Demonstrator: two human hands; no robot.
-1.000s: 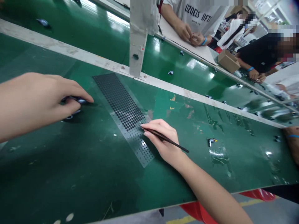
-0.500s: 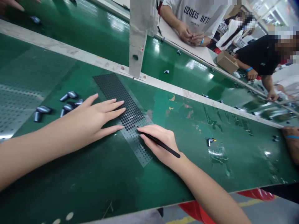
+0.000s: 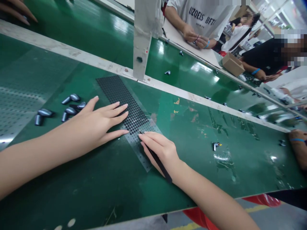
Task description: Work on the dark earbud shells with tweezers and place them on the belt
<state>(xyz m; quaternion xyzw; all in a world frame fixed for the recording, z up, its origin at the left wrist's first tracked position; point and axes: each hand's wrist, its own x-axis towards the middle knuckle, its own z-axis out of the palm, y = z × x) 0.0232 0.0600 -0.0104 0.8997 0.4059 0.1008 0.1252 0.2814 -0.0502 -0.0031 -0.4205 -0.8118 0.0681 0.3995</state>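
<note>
Left hand (image 3: pixel 96 123) open and flat, fingertips on the perforated strip (image 3: pixel 120 92) lying on the green bench (image 3: pixel 96 195). Right hand (image 3: pixel 160 151) clamped on a slim black tool (image 3: pixel 159 164), tip on the strip. Glossy blue-grey parts (image 3: pixel 45 112) sit near the left hand.

Upright metal post (image 3: pixel 141 48), cardboard box (image 3: pixel 231 65), co-worker's white T-shirt (image 3: pixel 200 16), green conveyor belt (image 3: pixel 107 195)
</note>
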